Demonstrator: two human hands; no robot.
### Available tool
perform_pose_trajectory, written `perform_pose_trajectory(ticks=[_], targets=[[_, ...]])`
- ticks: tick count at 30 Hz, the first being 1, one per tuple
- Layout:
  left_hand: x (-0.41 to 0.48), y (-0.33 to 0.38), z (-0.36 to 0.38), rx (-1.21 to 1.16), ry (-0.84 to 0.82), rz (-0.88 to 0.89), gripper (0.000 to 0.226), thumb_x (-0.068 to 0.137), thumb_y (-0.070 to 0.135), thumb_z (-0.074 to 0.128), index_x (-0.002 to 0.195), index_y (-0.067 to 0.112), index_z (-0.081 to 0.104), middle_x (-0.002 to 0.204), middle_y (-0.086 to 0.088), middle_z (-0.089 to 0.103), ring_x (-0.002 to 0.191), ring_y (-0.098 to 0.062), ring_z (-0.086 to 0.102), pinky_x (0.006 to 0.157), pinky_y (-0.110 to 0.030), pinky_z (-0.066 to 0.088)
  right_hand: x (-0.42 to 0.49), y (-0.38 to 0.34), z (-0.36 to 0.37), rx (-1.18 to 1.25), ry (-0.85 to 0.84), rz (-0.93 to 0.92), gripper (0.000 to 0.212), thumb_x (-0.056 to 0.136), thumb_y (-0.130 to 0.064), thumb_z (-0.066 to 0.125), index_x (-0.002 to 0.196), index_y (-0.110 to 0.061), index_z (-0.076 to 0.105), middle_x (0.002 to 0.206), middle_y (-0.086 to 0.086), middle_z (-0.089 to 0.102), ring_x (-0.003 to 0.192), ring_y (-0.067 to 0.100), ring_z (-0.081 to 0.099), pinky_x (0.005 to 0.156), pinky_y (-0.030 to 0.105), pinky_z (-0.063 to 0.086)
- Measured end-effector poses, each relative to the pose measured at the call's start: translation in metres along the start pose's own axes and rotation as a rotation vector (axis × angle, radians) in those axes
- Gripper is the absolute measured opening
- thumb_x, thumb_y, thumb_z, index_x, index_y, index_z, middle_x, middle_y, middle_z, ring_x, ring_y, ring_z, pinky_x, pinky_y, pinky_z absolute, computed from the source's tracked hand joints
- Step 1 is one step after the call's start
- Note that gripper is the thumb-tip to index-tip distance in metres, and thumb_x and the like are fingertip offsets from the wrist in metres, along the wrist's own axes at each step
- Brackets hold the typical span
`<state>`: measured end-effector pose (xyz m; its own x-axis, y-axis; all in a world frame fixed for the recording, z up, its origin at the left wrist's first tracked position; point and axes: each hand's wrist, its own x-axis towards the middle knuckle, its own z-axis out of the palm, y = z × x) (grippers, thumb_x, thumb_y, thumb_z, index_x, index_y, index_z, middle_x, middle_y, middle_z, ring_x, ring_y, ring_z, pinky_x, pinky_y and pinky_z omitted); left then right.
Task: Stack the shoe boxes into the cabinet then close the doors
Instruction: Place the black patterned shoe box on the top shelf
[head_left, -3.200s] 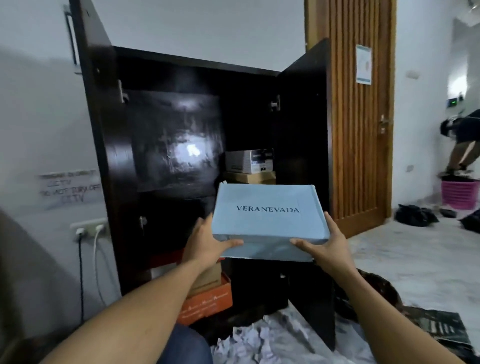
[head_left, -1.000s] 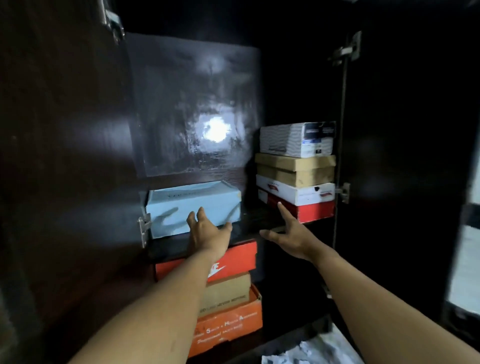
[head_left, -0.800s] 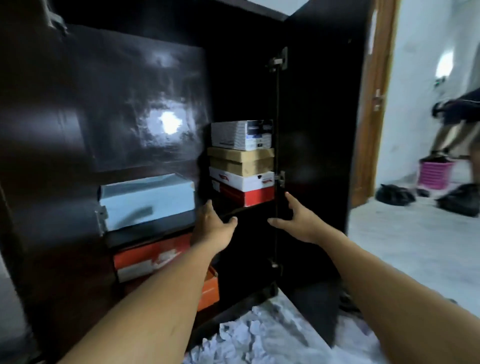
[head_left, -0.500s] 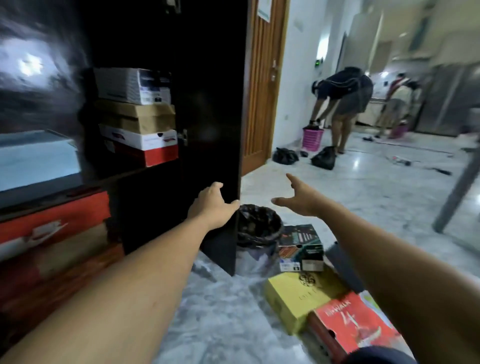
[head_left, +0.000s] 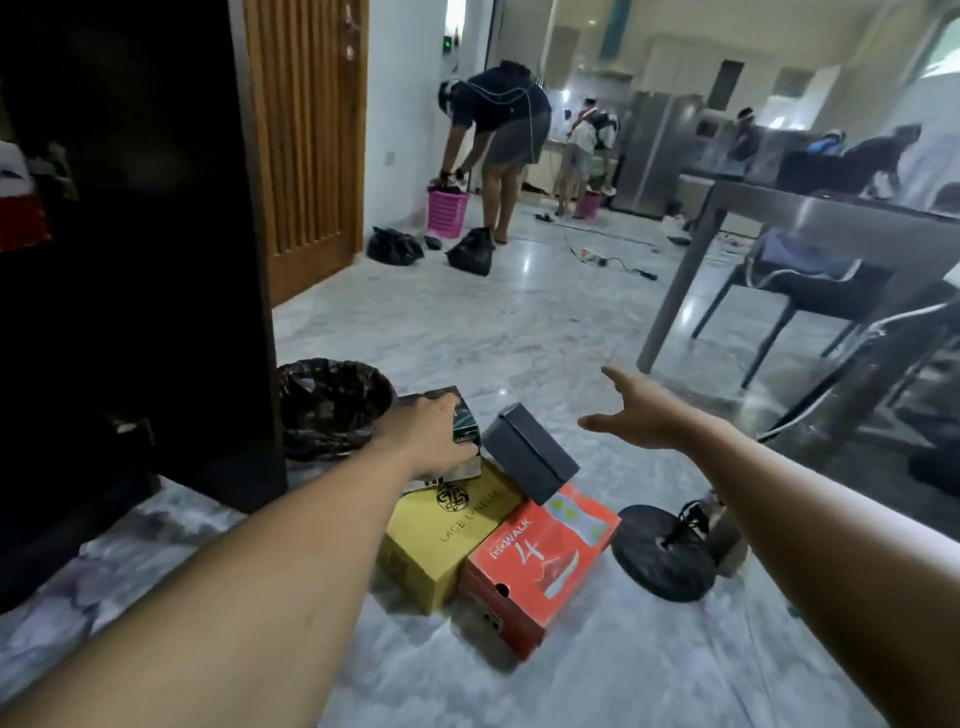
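Note:
Several shoe boxes lie on the marble floor: a yellow box (head_left: 445, 540), an orange-red box (head_left: 540, 561), a dark grey box (head_left: 527, 451) tilted on top of them, and a dark box with teal print (head_left: 457, 415). My left hand (head_left: 434, 436) rests on the dark teal-print box, fingers curled over its top. Spread open in the air to the right of the boxes, my right hand (head_left: 641, 410) holds nothing. The dark cabinet's open door (head_left: 171, 260) stands at the left.
A bin lined with a black bag (head_left: 332, 402) sits beside the cabinet door. A round black stand base (head_left: 665, 553) lies right of the boxes. A grey table (head_left: 810, 223) and chair stand at the right. People bend over pink baskets (head_left: 447, 210) further back.
The view has swung from the cabinet shelves to the floor. My left hand has dropped from the door edge onto the dark teal-print box; my right hand stays open above the floor.

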<state>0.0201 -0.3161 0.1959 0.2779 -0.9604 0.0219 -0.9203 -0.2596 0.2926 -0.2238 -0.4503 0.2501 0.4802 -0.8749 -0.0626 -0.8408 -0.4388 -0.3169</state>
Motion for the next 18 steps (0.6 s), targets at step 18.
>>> perform_pose_trajectory(ticks=[18], targets=[[0.146, -0.088, 0.139, -0.164, -0.009, -0.372, 0.05, 0.076, 0.061, 0.067, 0.112, 0.027, 0.059, 0.11, 0.003, 0.067, 0.095, -0.021, 0.064, 0.084, -0.037, 0.056, 0.159, -0.02, 0.165, 0.33, 0.035, -0.204, 0.071, 0.092, -0.034, 0.069, 0.152, -0.017, 0.035, 0.149, 0.009, 0.05, 0.125, 0.023, 0.056, 0.099, 0.034, 0.048]])
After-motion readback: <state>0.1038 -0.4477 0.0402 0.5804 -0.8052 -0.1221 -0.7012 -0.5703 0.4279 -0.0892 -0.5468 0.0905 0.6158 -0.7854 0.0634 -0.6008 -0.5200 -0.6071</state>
